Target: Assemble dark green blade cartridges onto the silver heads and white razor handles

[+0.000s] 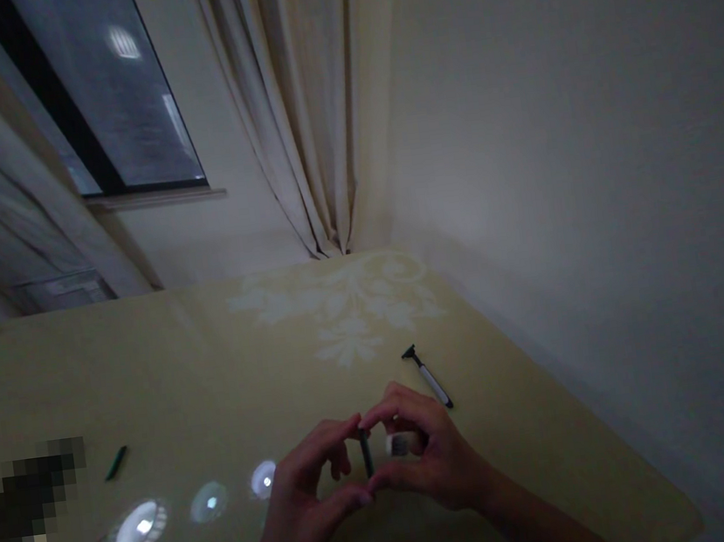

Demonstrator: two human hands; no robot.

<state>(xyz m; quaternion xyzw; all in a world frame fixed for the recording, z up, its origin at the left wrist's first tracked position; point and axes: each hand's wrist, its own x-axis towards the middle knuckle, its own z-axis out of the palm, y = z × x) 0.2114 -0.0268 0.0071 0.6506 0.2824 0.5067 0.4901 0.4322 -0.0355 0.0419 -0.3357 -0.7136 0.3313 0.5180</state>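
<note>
Two-handed hold on a slim dark bar (pixel 367 453)

We see the bar standing nearly upright in the view, held above the worktop (pixel 531 461) between the left hand (pixel 312 479) and the right hand (pixel 430 452). The index fingertips meet at its upper end and the thumbs at its lower end, so that the fingers of both hands are closed on it. A small white piece (pixel 398 445) with a dark, ribbed face sits among the curled fingers of the right hand; we cannot make out how firmly it is kept there. Just beyond this hand lies a razor (pixel 431 380) with a black head and a grey handle, while a short green strip (pixel 116 463) lies well apart to the left.

From its slimness we judge the bar to be light and probably stiff, perhaps of hard plastic; its surface is too dim to settle the matter. So narrow a piece would likely twist or slip if pinched at one point alone. We should therefore favour its two ends, as here, with gentle pressure, keeping the fingertips off the long sides in case one carries a blade.
</note>
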